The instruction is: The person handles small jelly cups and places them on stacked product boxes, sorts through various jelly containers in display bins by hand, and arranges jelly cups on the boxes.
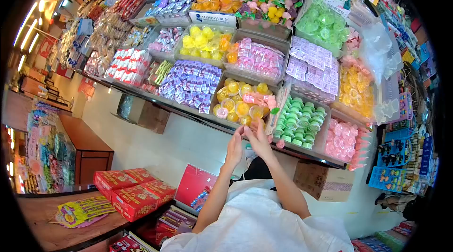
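My left hand [234,148] and my right hand [258,139] are close together at the front edge of the candy display. Fingers on both point up and forward, mostly stretched out, and the fingertips nearly meet. I see nothing held in either. Just beyond them is a bin of yellow-orange jelly cups [232,88], with a pink, hand-shaped item [255,98] lying on top. To the right of my right hand are stacked green jelly cups [302,121]. A small pink piece [281,144] is at the display's edge beside that hand.
Purple-wrapped candies [189,84] and pink jelly cups [341,137] fill neighbouring bins. Cardboard boxes [317,181] stand under the display. Red boxes [137,193] and yellow packets [88,210] lie on a wooden counter at lower left. Another person's legs [397,203] show at right.
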Available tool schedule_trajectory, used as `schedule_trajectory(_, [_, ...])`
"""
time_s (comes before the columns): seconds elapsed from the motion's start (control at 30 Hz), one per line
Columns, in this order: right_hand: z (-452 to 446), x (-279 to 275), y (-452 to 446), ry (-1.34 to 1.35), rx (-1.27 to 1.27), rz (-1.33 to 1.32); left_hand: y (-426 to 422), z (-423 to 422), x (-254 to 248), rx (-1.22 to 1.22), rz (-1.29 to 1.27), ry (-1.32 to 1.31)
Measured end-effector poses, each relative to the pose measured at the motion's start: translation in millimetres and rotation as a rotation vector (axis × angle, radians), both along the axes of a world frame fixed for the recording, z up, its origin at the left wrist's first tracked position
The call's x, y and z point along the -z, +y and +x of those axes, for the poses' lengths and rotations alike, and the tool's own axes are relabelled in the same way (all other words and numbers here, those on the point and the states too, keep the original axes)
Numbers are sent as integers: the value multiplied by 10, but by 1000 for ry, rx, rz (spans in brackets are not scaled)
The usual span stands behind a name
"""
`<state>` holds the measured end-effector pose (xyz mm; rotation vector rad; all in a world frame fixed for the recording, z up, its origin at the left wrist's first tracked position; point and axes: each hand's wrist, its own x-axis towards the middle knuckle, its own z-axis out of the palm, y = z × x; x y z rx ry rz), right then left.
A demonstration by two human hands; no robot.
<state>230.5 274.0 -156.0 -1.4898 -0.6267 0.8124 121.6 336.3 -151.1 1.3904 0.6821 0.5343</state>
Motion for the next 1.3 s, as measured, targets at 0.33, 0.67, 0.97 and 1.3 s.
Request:
schedule_trajectory(0.33, [782, 818, 711, -248, 117, -153, 319, 540, 447, -89, 297, 286])
schedule_trajectory(0.67, [1027, 1385, 1044, -638, 200, -83, 550, 887, 429, 104, 323, 428])
schedule_trajectory(0.97, [1012, 794, 1102, -503, 113, -686, 816, 931, 613, 111, 335, 453])
schedule_trajectory(1.3, [1060, 1162, 1143, -1147, 202, -699, 909, 1094, 816, 214, 161, 392])
